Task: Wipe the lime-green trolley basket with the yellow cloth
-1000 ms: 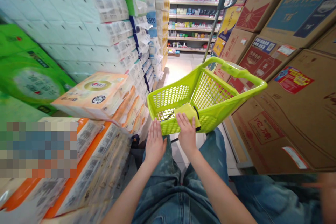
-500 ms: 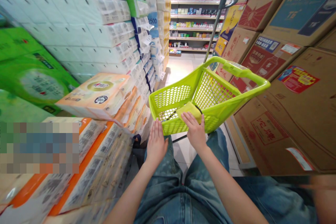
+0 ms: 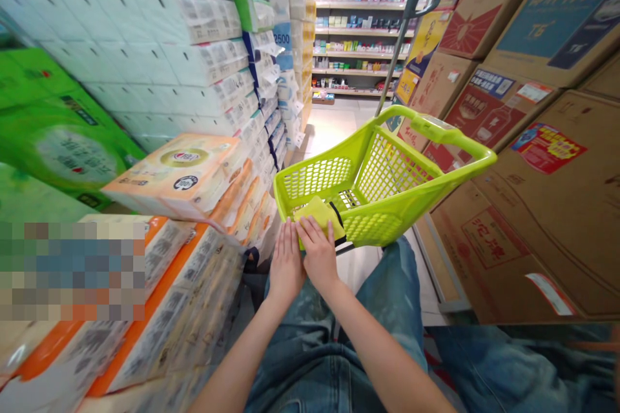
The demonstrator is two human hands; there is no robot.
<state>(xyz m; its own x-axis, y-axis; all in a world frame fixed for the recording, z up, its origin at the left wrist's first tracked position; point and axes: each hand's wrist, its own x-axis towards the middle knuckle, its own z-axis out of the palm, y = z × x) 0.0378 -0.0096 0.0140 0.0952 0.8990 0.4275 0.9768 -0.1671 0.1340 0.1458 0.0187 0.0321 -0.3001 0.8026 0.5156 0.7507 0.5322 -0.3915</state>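
A lime-green plastic shopping basket (image 3: 394, 210) with lattice walls stands tilted in front of my knees. My left hand (image 3: 287, 261) lies against its near left corner, fingers straight and side by side, the tips at the rim. Close beside it, my right hand (image 3: 318, 251) presses a yellow cloth (image 3: 316, 210) with a black edge over the near rim. Its fingers rest on top of the cloth; the thumb stands up at the cloth's right part. What lies under that palm is hidden.
Wrapped tissue packs (image 3: 174, 174) are stacked close on the left. Cardboard cartons (image 3: 542, 219) rise on the right. A grey pole with a handle (image 3: 405, 19) stands behind the basket. Stocked shelves (image 3: 358, 32) line the far end. Another person's denim-clad leg (image 3: 513, 368) is at lower right.
My right hand has slid left along the near rim with the yellow cloth, from mid-side to beside my left hand. My left hand and the basket have hardly moved.
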